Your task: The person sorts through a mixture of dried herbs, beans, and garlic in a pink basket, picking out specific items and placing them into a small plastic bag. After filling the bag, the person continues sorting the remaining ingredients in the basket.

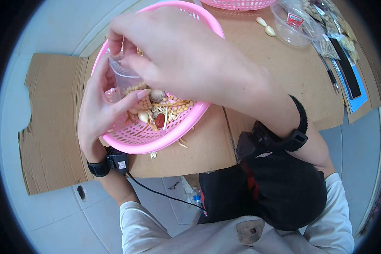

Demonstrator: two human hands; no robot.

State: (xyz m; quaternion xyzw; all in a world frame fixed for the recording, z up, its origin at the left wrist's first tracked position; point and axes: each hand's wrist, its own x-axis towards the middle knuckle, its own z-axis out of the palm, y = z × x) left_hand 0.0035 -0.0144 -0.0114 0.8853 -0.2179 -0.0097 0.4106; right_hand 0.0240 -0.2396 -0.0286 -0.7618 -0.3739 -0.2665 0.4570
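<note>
My left hand (95, 112) holds a small clear plastic bag (125, 76), its thumb across the front. Round beige beans (144, 103) show in and behind the bag. My right hand (169, 48) arches over the bag's mouth with its fingers curled together; what they hold, if anything, is hidden. Both hands are over a pink plastic basket (199, 120) with a slotted wall. In the basket lie a red date (160, 120), a pale garlic-like clove (143, 116), a greyish mushroom-like piece (157, 95) and thin pale strips.
Cardboard (190, 156) covers the table. Two white cloves (265, 26) lie near a clear plastic tub (294, 31). Another pink basket (239, 4) stands at the back. Bagged dried goods, a pen (332, 78) and a blue notebook (360, 101) are at the right.
</note>
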